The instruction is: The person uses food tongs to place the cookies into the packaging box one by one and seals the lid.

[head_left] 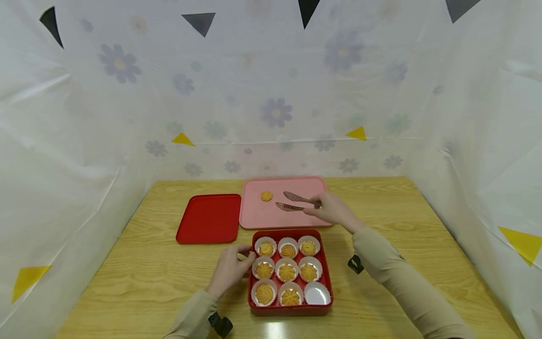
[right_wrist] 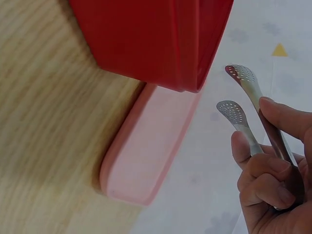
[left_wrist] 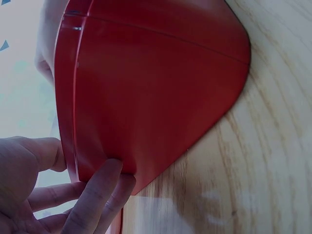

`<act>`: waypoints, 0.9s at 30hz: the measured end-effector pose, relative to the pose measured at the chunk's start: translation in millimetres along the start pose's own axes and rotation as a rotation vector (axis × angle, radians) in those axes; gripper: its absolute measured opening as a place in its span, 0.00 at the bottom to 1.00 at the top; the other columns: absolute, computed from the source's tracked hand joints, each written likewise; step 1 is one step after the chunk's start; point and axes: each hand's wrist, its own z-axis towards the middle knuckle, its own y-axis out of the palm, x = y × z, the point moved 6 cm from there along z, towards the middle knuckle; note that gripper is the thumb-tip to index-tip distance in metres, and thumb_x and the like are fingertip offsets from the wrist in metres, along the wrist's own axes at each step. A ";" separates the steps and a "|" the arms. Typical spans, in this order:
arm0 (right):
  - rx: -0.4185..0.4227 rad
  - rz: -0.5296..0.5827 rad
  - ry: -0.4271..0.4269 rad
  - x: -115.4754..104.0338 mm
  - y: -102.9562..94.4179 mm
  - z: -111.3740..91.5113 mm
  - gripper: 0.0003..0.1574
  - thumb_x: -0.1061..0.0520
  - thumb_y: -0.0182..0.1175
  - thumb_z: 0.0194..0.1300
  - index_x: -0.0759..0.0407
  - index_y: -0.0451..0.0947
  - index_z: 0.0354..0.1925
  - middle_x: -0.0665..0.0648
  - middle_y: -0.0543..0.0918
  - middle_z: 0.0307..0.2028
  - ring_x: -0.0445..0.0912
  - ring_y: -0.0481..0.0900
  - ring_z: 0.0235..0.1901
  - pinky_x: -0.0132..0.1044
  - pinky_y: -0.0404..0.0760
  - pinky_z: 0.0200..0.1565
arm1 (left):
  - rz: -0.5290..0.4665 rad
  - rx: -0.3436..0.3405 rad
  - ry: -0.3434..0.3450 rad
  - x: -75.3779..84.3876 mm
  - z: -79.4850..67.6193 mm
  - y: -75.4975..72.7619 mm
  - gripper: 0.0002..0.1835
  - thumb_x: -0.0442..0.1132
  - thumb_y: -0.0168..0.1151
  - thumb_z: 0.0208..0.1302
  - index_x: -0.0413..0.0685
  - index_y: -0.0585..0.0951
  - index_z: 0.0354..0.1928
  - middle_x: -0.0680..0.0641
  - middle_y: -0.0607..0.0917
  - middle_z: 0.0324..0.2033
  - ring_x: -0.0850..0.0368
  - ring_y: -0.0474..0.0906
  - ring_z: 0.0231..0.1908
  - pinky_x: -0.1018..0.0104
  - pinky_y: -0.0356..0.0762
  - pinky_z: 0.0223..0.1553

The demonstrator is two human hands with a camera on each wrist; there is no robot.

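A red box (head_left: 292,311) holds several white paper cups in rows. A cookie (head_left: 290,297) sits in each cup but the front right cup (head_left: 317,294), whose bare bottom shows. My left hand (head_left: 234,267) holds the box's left side, the thumb at the rim and fingertips against the outer wall (left_wrist: 161,97). My right hand (head_left: 332,210) grips metal tongs (right_wrist: 253,92) with perforated tips. In the head view the parted tips hang over the pink tray (head_left: 275,220), just right of a single swirled cookie (head_left: 267,196).
A flat red tray or lid (head_left: 209,219) lies left of the pink tray. The box stands in front of both on the wooden table (head_left: 156,273). White flowered sheeting (head_left: 271,84) surrounds the table at the back and sides.
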 end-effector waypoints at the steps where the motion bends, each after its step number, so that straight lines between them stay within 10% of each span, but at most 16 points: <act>1: -0.007 0.001 0.003 -0.8 0.0 2.9 0.14 0.53 0.65 0.67 0.58 0.77 0.26 0.48 0.61 0.15 0.41 0.54 0.17 0.34 0.57 0.24 | 0.002 0.000 0.001 0.1 0.0 -0.1 0.15 0.36 0.61 0.66 0.32 0.84 0.50 0.40 0.88 0.36 0.61 0.83 0.29 0.73 0.81 0.29; 11: -0.070 0.001 0.079 -4.2 6.8 34.5 0.27 0.51 0.66 0.67 0.53 0.64 0.17 0.46 0.57 0.13 0.40 0.55 0.15 0.33 0.60 0.23 | 0.002 0.002 0.002 0.7 0.1 -1.2 0.16 0.36 0.62 0.66 0.32 0.84 0.50 0.40 0.88 0.36 0.60 0.83 0.29 0.73 0.81 0.29; 27: -0.116 -0.160 0.174 -11.8 28.4 74.4 0.22 0.48 0.62 0.70 0.55 0.69 0.23 0.48 0.66 0.16 0.42 0.62 0.19 0.35 0.66 0.28 | -0.006 0.014 0.003 1.2 -1.8 -3.5 0.15 0.35 0.62 0.66 0.31 0.84 0.49 0.40 0.88 0.36 0.60 0.83 0.27 0.74 0.80 0.26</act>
